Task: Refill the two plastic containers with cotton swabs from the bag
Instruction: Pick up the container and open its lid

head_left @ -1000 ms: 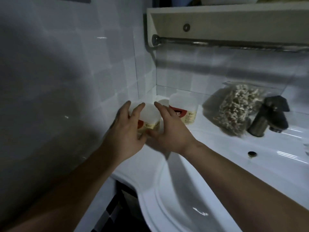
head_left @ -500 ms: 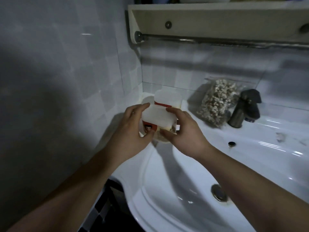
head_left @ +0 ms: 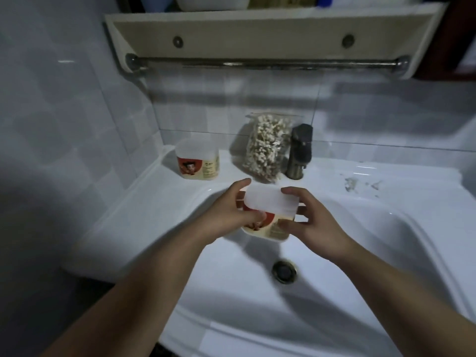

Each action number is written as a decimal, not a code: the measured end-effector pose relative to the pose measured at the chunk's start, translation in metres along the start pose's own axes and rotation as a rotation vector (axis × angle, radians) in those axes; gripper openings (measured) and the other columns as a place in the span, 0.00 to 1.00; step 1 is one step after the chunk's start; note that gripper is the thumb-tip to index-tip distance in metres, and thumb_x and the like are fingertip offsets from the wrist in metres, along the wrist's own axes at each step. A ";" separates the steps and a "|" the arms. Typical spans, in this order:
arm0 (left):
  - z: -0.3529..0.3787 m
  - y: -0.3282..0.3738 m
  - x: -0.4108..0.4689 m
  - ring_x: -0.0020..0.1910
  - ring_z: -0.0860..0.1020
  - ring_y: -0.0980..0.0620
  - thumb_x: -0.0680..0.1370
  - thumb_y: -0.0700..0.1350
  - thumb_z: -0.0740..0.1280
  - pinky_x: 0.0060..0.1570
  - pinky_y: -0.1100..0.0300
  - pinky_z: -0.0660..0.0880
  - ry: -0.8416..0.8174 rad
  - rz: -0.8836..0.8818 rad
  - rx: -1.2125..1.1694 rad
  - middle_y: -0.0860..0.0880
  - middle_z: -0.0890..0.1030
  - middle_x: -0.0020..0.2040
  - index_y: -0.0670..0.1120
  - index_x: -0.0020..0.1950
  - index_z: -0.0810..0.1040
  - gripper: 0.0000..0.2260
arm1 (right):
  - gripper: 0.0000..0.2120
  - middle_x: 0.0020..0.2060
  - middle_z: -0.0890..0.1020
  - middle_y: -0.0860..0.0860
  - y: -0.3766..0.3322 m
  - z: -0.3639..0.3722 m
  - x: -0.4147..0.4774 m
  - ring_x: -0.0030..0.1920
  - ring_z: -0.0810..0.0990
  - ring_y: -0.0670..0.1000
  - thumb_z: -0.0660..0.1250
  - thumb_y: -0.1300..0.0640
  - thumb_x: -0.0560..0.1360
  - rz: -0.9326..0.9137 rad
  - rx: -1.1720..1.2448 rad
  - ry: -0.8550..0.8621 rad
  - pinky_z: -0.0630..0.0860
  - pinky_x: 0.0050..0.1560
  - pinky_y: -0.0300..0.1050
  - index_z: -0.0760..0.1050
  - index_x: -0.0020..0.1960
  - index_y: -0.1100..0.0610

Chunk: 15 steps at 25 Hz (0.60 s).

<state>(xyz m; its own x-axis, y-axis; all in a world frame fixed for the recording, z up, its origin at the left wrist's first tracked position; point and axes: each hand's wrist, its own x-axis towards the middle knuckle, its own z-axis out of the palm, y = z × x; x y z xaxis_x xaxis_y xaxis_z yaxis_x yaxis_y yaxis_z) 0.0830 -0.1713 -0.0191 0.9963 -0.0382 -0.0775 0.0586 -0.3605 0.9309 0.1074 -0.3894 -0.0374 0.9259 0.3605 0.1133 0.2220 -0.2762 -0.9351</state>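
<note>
While swab bag (head_left: 265, 148) and faucet (head_left: 300, 153) stand behind, left hand (head_left: 226, 215) and right hand (head_left: 313, 224) grip the plastic container (head_left: 270, 203) between them, over the basin (head_left: 360, 253).

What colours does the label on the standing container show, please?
Red and cream label, head view.

The centre container (head_left: 270, 206) was frosted white with a red-and-cream label, as was the left container (head_left: 198, 161). The clear bag (head_left: 265, 148) showed white-tipped tan swabs (head_left: 257, 161). The tap (head_left: 300, 150) was dark bronze, the sink (head_left: 386, 228) glossy white, the wall (head_left: 77, 124) pale square tiles, the shelf (head_left: 257, 29) cream.
</note>
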 end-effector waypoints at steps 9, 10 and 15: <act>0.035 -0.028 0.009 0.56 0.84 0.51 0.73 0.38 0.78 0.54 0.58 0.80 -0.139 -0.028 -0.174 0.45 0.86 0.57 0.44 0.65 0.78 0.22 | 0.21 0.60 0.79 0.44 0.020 -0.011 -0.005 0.57 0.80 0.46 0.73 0.61 0.76 0.023 0.083 -0.085 0.80 0.53 0.42 0.74 0.63 0.42; 0.038 -0.027 0.008 0.53 0.84 0.52 0.75 0.36 0.76 0.51 0.60 0.80 -0.116 -0.031 -0.180 0.45 0.86 0.55 0.44 0.64 0.79 0.18 | 0.20 0.60 0.79 0.45 0.021 -0.011 -0.004 0.57 0.80 0.47 0.73 0.60 0.77 0.025 0.099 -0.081 0.80 0.53 0.42 0.74 0.63 0.43; 0.033 -0.029 0.016 0.55 0.85 0.52 0.74 0.37 0.76 0.54 0.59 0.80 -0.102 -0.018 -0.167 0.48 0.87 0.55 0.46 0.64 0.78 0.19 | 0.18 0.61 0.80 0.46 0.025 -0.008 0.001 0.59 0.81 0.48 0.72 0.56 0.78 0.041 0.149 -0.064 0.80 0.54 0.42 0.74 0.64 0.43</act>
<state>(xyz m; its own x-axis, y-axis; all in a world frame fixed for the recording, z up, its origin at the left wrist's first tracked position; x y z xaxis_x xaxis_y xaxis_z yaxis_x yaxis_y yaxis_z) 0.0947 -0.1928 -0.0589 0.9839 -0.1308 -0.1222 0.0942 -0.2024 0.9748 0.1160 -0.4031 -0.0578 0.9109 0.4087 0.0574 0.1324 -0.1579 -0.9785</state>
